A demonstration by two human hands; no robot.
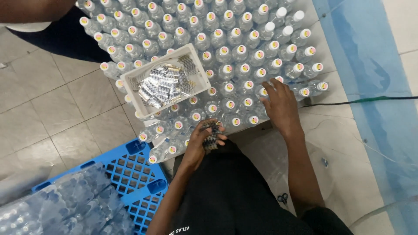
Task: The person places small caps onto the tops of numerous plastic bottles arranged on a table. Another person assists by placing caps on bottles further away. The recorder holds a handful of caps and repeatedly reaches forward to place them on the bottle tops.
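A large block of clear plastic bottles (pixel 226 54) with white caps stands upright on the floor in front of me. My left hand (pixel 201 141) is closed around a dark stack of small foil strips (pixel 211 135), just above my lap. My right hand (pixel 278 102) rests with spread fingers on the caps at the near right edge of the block. On top of the bottles sits a white rectangular tray (pixel 133 85) filled with several silver foil strips (pixel 163 85).
A blue plastic crate (pixel 139 172) lies at lower left with shrink-wrapped bottle packs (pixel 65 204) on it. Another person's dark-clothed body (pixel 43 21) is at top left. A green cable (pixel 361 101) runs over the blue mat on the right. Small scissors (pixel 283 199) lie beside my leg.
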